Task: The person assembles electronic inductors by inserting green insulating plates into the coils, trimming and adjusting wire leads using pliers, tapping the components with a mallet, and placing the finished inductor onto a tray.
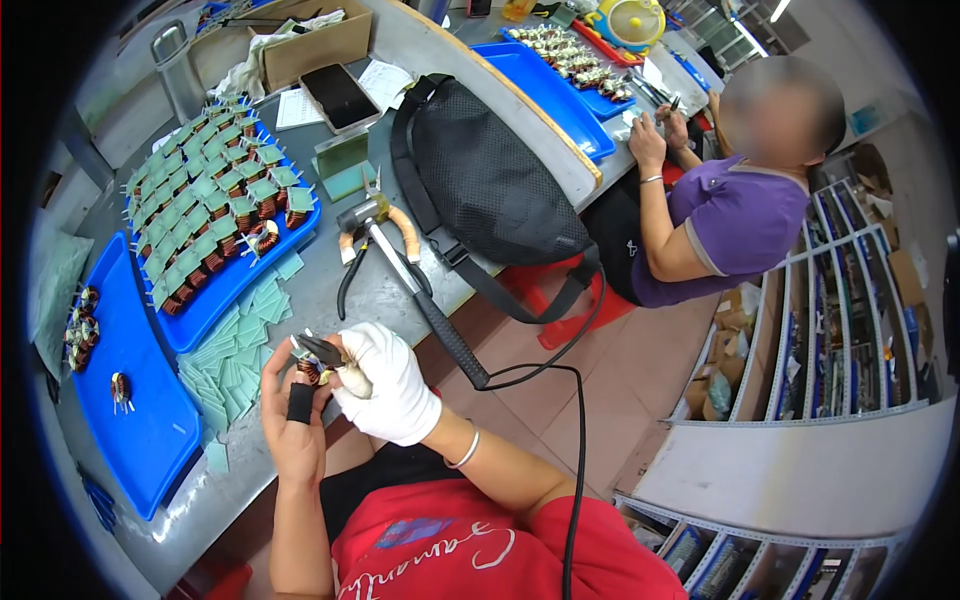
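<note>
My left hand (295,435), a black sleeve around one finger, is closed on a small copper-wound toroid coil (308,371) at the lower middle. In its white glove, my right hand (392,388) is wrapped around pliers (320,348), whose dark jaws are at the coil's leads. The glove hides most of the handles. Beyond my hands, thin pale-green plates (235,365) lie in a loose heap. Similar coils topped with green plates (205,205) fill a blue tray (290,240). A nearer blue tray (160,430) holds a lone coil (121,390) and a few more at its far edge.
A hammer (400,262) and pliers with taped handles (405,232) lie on the metal bench. A black bag (490,170) rests against the divider, with a phone (340,98) and cardboard box (315,50) behind. A black cable (580,440) hangs down. Another person (720,220) works at right.
</note>
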Demonstrator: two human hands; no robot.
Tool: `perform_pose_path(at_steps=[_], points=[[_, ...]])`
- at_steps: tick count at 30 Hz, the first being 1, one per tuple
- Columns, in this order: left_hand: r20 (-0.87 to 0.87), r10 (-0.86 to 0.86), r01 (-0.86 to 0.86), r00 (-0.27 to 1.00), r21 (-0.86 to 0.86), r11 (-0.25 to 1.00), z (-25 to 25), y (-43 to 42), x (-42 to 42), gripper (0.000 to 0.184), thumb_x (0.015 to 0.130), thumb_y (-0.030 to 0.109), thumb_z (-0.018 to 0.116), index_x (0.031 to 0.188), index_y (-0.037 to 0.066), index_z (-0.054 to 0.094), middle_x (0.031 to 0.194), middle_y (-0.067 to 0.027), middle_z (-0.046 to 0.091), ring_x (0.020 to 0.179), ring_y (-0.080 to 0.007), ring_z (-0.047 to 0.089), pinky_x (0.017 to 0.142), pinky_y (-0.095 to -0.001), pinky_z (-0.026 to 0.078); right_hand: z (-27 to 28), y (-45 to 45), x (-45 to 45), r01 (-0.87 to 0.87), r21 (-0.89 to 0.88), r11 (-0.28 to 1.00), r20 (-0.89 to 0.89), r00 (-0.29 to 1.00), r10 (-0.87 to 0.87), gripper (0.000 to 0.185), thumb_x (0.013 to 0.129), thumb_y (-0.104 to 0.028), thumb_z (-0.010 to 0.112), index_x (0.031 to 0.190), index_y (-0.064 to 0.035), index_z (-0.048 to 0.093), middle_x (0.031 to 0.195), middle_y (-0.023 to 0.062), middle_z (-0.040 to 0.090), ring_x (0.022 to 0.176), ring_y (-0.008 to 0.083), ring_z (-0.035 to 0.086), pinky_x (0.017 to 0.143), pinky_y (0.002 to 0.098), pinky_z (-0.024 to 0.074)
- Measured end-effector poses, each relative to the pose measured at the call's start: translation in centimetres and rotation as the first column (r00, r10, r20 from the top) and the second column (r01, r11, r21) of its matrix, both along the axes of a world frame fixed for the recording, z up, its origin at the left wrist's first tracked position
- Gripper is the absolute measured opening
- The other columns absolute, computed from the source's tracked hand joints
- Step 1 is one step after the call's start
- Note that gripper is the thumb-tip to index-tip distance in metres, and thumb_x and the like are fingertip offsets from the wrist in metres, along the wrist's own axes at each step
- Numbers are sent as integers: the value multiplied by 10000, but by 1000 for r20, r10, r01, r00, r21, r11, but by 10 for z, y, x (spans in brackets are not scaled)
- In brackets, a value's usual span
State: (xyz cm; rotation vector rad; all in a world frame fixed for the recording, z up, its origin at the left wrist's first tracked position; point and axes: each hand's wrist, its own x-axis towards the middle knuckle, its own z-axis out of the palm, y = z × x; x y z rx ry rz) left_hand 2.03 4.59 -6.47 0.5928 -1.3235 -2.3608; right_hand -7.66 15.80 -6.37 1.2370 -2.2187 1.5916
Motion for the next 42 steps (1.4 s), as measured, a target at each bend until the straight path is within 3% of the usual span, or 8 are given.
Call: perform_pose_path(at_steps=[12, 19, 24, 29, 32, 34, 39, 42], points=[[-53, -26, 31, 998, 98, 995, 5, -2, -1, 461, 960, 55, 499, 1386, 22, 327, 1208, -178, 522, 1121, -278, 564, 946, -391, 504, 37, 73, -40, 468, 457, 756, -244, 884, -399, 376, 741, -101, 773, 1032, 40, 580, 891, 152, 579, 762, 297, 594, 691, 338, 491], [-138, -89, 104, 987, 104, 989, 13, -6, 4, 620, 866, 19, 644, 1418, 40, 362, 1086, -76, 482, 1025, -189, 560, 900, -323, 496, 22, 51, -46, 392, 478, 786, -118, 915, -385, 392, 702, -123, 812, 984, 22, 582, 865, 143, 584, 760, 299, 583, 700, 350, 480], [-123, -18, 21, 992, 26, 999, 17, -11, 5, 498, 753, -59, 736, 1185, 58, 518, 1087, -68, 518, 1001, -149, 575, 873, -287, 476, 15, 48, -57, 364, 537, 761, -84, 921, -381, 310, 745, -131, 704, 1020, -43, 589, 905, 150, 632, 820, 357, 619, 739, 427, 498], [-92, -27, 33, 995, 66, 997, 27, -15, 4, 447, 776, -35, 735, 1169, 49, 539, 1035, -76, 572, 959, -157, 605, 844, -278, 496, 26, 55, -49, 300, 442, 845, 219, 878, -426, 221, 763, -26, 630, 977, 1, 585, 836, 156, 625, 733, 329, 611, 707, 363, 494], [-71, -39, 41, 997, 33, 999, 32, -16, 5, 401, 809, -9, 718, 1179, 33, 567, 1001, -70, 594, 907, -150, 620, 797, -265, 526, 29, 60, -31, 298, 223, 928, -155, 951, -268, 262, 712, 42, 627, 967, 39, 565, 835, 155, 555, 701, 293, 572, 658, 350, 473], [-61, -49, 51, 997, 41, 998, 33, -16, 5, 372, 832, 9, 704, 1183, 24, 581, 980, -64, 598, 878, -144, 625, 771, -258, 541, 25, 62, -14, 214, 201, 956, 179, 952, -250, 292, 681, 62, 598, 967, 26, 550, 812, 136, 517, 682, 298, 525, 656, 344, 464], [-30, -44, 42, 999, -67, 997, 35, -19, 4, 295, 911, 82, 630, 1196, 21, 580, 910, -53, 596, 815, -129, 616, 718, -267, 557, 22, 70, 0, 155, 262, 952, 19, 986, -166, 355, 652, 39, 634, 996, 21, 548, 842, 150, 539, 735, 320, 573, 673, 358, 478], [-51, -21, 17, 998, -79, 997, 36, -22, 7, 274, 919, 83, 616, 1183, 28, 566, 911, -64, 599, 784, -124, 604, 690, -273, 559, 26, 68, 16, 354, -137, 925, 497, 833, -245, 532, 786, 130, 575, 1274, -9, 413, 1136, 72, 517, 898, 132, 567, 776, 255, 502]])
